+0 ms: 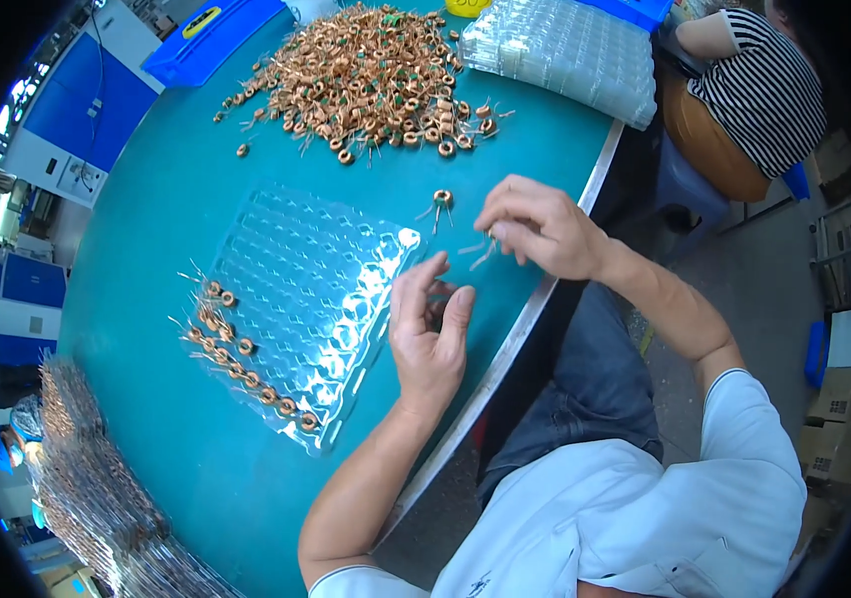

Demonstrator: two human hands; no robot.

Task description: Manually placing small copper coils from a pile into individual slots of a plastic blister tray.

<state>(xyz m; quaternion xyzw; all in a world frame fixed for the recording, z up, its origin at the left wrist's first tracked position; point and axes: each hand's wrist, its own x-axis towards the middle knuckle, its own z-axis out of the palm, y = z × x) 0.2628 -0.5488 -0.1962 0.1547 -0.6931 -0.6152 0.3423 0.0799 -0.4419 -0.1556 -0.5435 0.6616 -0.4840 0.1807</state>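
My right hand [545, 227] pinches a small copper coil between thumb and fingertips. Its pale wire leads [481, 255] stick out below; the ring itself is mostly hidden by the fingers. Just left of it, my left hand [427, 344] is half curled, thumb apart from the fingers, with nothing visible in it. Beside that hand lies a clear plastic tray [291, 234] with rows of pockets. Several copper ring coils [246, 346] sit along its near left end, leads pointing outward. A single ring coil [442, 198] rests on the table between the tray and my right hand.
A big heap of copper coils [366, 75] covers the far part of the green table [146, 239]. Stacked clear trays [565, 55] stand at the far right, a blue bin [208, 40] at the far left. Stacked filled trays [112, 488] line the near left. A person in stripes [764, 90] sits at right.
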